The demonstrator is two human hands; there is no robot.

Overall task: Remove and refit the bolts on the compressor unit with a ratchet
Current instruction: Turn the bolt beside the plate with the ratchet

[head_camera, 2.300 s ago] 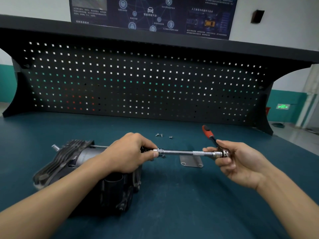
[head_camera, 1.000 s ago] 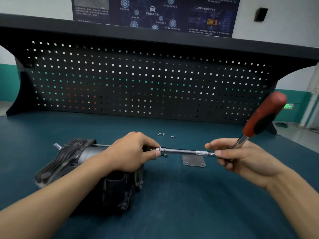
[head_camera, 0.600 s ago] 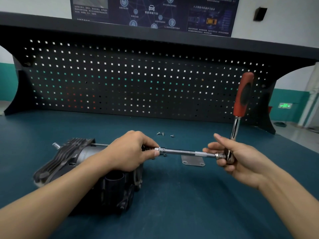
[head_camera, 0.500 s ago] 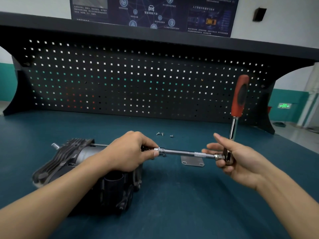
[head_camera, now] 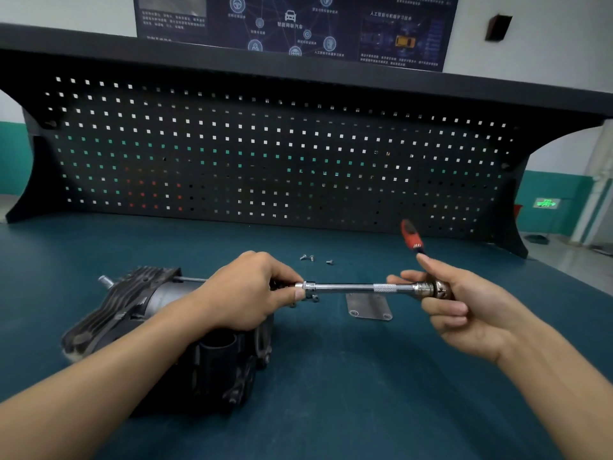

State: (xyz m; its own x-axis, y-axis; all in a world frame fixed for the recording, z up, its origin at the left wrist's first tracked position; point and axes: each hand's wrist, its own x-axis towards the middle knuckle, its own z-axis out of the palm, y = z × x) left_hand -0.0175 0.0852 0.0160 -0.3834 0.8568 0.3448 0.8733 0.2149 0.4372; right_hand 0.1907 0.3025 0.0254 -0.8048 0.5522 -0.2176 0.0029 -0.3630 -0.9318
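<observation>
Swung down from upright, the ratchet [head_camera: 412,237] points far; right hand [head_camera: 471,313] grips its head, left hand [head_camera: 245,293] pinches the extension bar [head_camera: 348,287].

Open bench [head_camera: 331,410] runs across the lower middle and lower right of the frame, and in a strip below the pegboard [head_camera: 265,154], which walls off the top. The compressor unit [head_camera: 139,303] fills the lower left. Mid-frame, the extension bar [head_camera: 348,287] spans level from the left grip [head_camera: 248,290] to the right grip [head_camera: 464,303] on the ratchet [head_camera: 434,289], barring the way. A metal plate [head_camera: 368,307] lies under it, and loose bolts [head_camera: 311,258] just above.
</observation>
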